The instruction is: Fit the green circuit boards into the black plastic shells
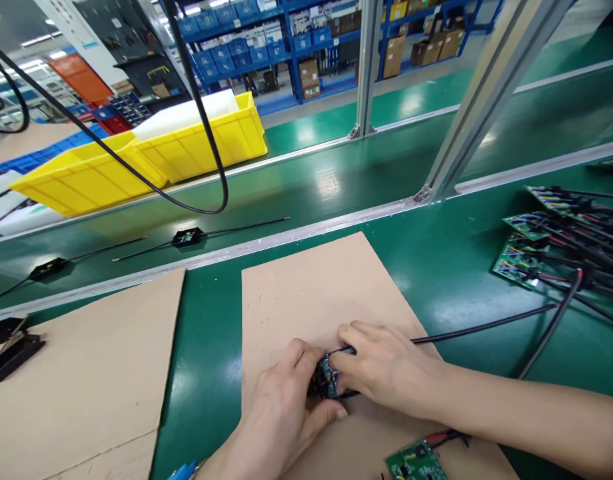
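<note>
where the brown card sheet [311,287] lies on the green desk [446,260], near the middle, sits a small black box [328,381] with a little board inside. the left hand [281,410] and the right hand [389,367] both pinch it tight. it looks light and easy to break, so hold its hard sides, not the thin black wire [486,328] running right.
</note>
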`<state>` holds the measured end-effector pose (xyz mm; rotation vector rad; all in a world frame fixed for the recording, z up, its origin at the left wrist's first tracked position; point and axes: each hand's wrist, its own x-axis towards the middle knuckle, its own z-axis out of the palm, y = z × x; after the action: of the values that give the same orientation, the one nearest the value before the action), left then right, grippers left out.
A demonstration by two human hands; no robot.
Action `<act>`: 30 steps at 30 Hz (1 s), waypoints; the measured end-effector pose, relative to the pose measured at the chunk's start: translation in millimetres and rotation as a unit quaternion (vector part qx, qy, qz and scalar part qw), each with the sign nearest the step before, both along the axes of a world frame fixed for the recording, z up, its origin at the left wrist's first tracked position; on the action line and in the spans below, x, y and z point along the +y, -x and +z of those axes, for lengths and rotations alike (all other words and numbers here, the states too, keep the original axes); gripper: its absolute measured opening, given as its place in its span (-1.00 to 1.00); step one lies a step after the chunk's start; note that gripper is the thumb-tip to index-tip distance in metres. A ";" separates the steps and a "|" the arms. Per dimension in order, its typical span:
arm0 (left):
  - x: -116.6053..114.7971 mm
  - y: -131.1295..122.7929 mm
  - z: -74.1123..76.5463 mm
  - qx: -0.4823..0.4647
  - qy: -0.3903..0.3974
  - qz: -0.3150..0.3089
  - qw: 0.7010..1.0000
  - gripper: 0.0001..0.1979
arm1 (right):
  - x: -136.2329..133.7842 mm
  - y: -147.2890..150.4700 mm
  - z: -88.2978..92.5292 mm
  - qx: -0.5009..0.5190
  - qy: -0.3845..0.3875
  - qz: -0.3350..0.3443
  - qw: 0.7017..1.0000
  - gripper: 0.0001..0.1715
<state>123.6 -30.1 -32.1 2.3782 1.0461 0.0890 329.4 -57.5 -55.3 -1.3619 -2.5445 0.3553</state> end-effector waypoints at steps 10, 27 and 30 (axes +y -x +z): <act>13.5 16.3 20.9 0.016 0.229 0.062 0.971 -0.71 | 5.4 3.0 12.2 0.000 0.034 0.027 0.999 -0.91; -5.5 19.1 -13.7 -0.093 -0.241 -0.101 0.961 -0.77 | 5.7 2.5 1.9 0.078 0.046 0.008 0.996 -0.94; -9.9 21.9 -23.7 -0.087 -0.316 -0.078 0.941 -0.79 | 6.0 2.9 -0.5 0.087 0.029 0.003 0.996 -0.97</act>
<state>101.7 -39.9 -55.9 2.9417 0.8189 0.6536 326.5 -51.5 -55.8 -1.2837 -2.4126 0.5299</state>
